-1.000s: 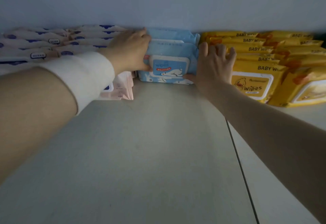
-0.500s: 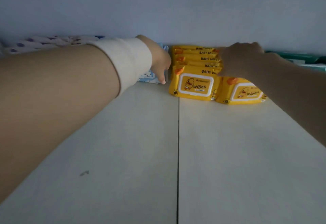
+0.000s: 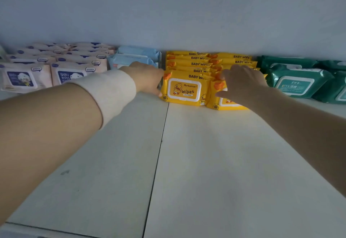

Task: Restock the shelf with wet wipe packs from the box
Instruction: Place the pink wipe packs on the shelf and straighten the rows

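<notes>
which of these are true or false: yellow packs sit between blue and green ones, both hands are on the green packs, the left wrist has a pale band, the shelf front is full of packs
1. Yellow packs sit between the blue packs and green packs: true.
2. Both hands are on the green packs: false. The left hand and right hand are at the yellow packs.
3. The left wrist has a pale band: true.
4. The shelf front is full of packs: false. Packs line the back only.

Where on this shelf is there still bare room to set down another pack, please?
The whole front of the shelf, forward of the yellow packs, is bare. The back row is crowded wall to wall: pink packs, blue packs, yellow, green packs.
</notes>
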`<state>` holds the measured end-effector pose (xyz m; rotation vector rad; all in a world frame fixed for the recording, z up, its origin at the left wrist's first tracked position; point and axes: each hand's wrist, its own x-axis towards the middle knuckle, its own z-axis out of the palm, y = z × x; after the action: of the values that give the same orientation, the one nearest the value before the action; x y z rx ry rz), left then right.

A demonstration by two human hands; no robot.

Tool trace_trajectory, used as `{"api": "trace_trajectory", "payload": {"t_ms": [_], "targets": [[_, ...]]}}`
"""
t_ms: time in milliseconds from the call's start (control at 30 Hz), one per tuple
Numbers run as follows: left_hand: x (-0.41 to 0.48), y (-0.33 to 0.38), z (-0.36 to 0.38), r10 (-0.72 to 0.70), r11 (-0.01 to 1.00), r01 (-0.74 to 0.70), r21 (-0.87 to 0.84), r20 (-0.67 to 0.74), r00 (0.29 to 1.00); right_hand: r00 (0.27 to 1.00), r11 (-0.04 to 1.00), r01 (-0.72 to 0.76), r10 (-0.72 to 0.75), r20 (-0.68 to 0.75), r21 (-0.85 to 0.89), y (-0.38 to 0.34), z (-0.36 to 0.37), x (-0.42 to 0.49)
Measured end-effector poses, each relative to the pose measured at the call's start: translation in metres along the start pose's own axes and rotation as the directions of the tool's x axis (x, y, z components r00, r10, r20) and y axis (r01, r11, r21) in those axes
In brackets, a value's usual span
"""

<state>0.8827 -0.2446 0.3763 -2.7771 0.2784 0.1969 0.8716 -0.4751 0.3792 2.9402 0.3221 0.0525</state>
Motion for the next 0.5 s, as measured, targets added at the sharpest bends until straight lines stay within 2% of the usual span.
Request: {"api": "trace_trajectory", "payload": {"t_ms": [67,133,267,400,500], "targets": [[0.011,-0.003,0.005,-0.013,0.993,0.000,-0.114,-0.113,0.994,0.994,1.000,0.015,-0.013,-0.108,0.023,-0.007,0.014,0.003],[0.023,-0.001,0.009,0.021,0.980,-0.053,-0.193,-0.165,0.986,0.990,0.995,0.021,-0.007,-0.141,0.095,-0.015,0.029,0.015],[0.052,0.003,0.015,0.103,0.971,-0.148,-0.187,-0.234,0.967,0.986,0.991,-0.005,0.028,-0.167,0.136,-0.021,0.052,0.045],[0.074,-0.003,0.028,0.150,0.961,-0.192,-0.198,-0.210,0.966,0.971,0.991,0.009,0.024,-0.237,0.135,-0.023,0.073,0.061],[0.079,-0.006,0.035,0.168,0.949,-0.226,-0.222,-0.254,0.953,0.960,0.989,0.006,0.036,-0.279,0.150,-0.021,0.079,0.066]]}}
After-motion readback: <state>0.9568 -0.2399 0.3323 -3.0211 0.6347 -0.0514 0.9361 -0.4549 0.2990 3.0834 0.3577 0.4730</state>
